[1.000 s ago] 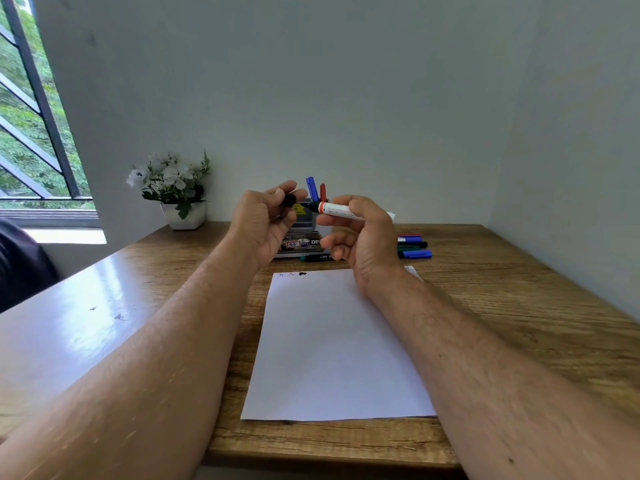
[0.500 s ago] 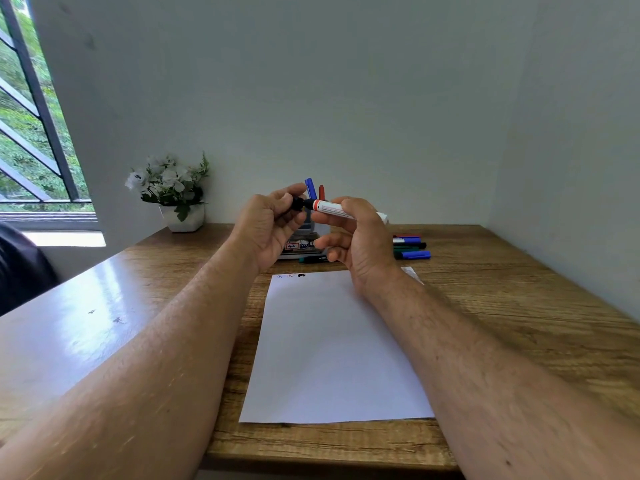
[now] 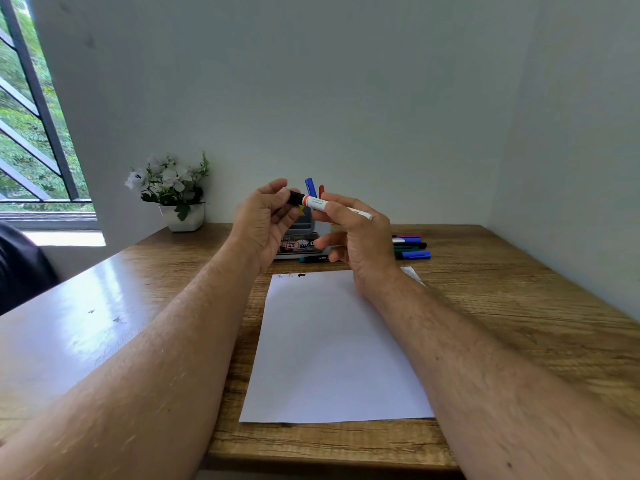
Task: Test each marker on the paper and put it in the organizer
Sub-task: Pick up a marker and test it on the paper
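Note:
I hold a white marker (image 3: 320,204) with an orange band level in the air above the desk's far side. My right hand (image 3: 356,235) grips its white barrel. My left hand (image 3: 265,223) pinches its black cap (image 3: 296,198), which sits against the barrel. Behind my hands stands the grey organizer (image 3: 300,233), with a blue marker (image 3: 310,186) and a red marker (image 3: 321,190) upright in it. A white paper sheet (image 3: 329,348) lies on the desk below, with small scribbles (image 3: 291,275) at its top left corner.
Several loose markers (image 3: 410,247) lie to the right of the organizer, and a dark green one (image 3: 313,259) lies in front of it. A white pot of flowers (image 3: 180,202) stands at the back left. Walls close the desk at the back and right.
Both hands have stayed raised with the marker; the black cap end has closed up against the orange band of the barrel.

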Motion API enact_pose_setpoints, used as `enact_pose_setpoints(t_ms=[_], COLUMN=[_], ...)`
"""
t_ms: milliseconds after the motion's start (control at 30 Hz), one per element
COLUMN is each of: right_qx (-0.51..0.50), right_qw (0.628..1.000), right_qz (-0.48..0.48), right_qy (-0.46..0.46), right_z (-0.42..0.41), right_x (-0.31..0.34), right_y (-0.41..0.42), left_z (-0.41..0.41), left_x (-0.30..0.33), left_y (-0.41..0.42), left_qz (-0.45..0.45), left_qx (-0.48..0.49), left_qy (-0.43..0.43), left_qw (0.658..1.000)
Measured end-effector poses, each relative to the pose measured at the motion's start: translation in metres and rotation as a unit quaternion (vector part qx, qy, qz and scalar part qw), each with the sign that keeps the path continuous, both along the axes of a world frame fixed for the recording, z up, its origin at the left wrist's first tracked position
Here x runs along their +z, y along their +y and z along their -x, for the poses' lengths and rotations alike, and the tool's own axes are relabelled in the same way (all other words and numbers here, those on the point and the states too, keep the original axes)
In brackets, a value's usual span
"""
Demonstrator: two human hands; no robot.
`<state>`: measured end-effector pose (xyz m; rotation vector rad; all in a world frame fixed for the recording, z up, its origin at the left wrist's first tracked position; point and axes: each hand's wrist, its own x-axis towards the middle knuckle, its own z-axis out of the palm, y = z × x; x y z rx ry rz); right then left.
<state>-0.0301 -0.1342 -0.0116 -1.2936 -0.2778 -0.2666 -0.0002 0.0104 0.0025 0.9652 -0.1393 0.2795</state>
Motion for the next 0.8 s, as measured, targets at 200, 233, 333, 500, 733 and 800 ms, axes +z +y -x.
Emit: enact_pose_setpoints(t_ms=[200, 233, 333, 500, 733, 800], right_qx=[-0.034, -0.043, -0.097, -0.116, -0.091, -0.071], right_qw=[0.998, 0.998, 0.988, 0.963, 0.978, 0.985], right_qz=[0.045, 0.05, 0.114, 0.22, 0.179, 0.152], right_qy=[-0.008, -0.01, -0.037, -0.1, -0.062, -0.045], right_z=[-0.002, -0.002, -0.006, -0.005, -0.01, -0.011], right_x=[-0.002, -0.002, -0.004, -0.011, -0.011, -0.011], right_y=[0.0, -0.001, 0.0, 0.005, 0.011, 0.013], left_z=[-0.004, -0.004, -0.004, -0.007, -0.01, -0.01], left_x=[-0.002, -0.002, -0.002, -0.006, -0.005, -0.005], left_y=[0.004, 0.003, 0.0, 0.003, -0.002, -0.003], left_qz=[0.013, 0.014, 0.012, -0.009, 0.002, 0.007], left_qx=[0.023, 0.027, 0.03, 0.013, 0.016, 0.019], left_qy=[-0.018, -0.02, -0.021, -0.02, -0.01, -0.013], left_qw=[1.0, 0.999, 0.999, 1.0, 1.0, 1.0])
